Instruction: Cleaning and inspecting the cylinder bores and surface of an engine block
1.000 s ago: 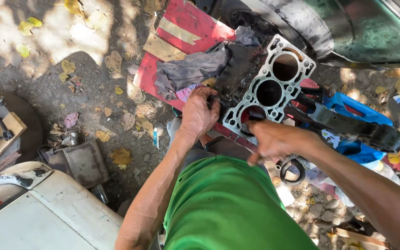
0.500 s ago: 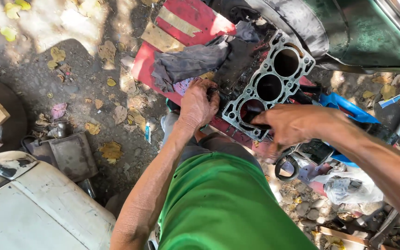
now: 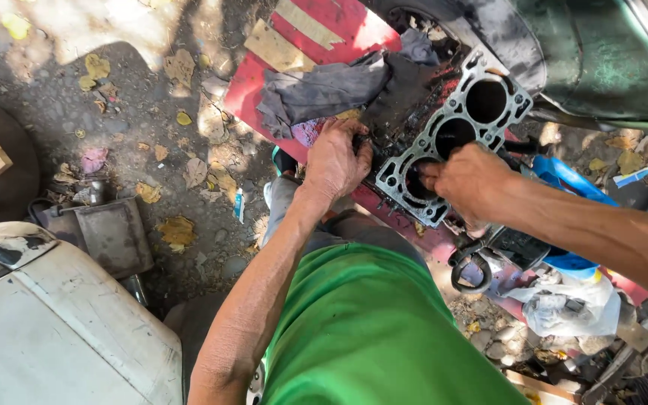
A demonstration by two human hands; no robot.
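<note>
1. Left hand (image 3: 337, 159) clamps near edge of head gasket (image 3: 451, 135), lying on the greasy engine block.
2. Right hand (image 3: 468, 180) closed over its lowest bore; contents unclear.
3. Risk: uneven pull kinks gasket.

The person wears a bright green shirt (image 3: 369, 330) with short sleeves, so both forearms are bare. Grey trousers (image 3: 339, 225) show just above the shirt. The 2 hands, left hand (image 3: 335, 161) and right hand (image 3: 470, 180), have no gloves, and dark grease marks the fingers (image 3: 358, 142).
</note>
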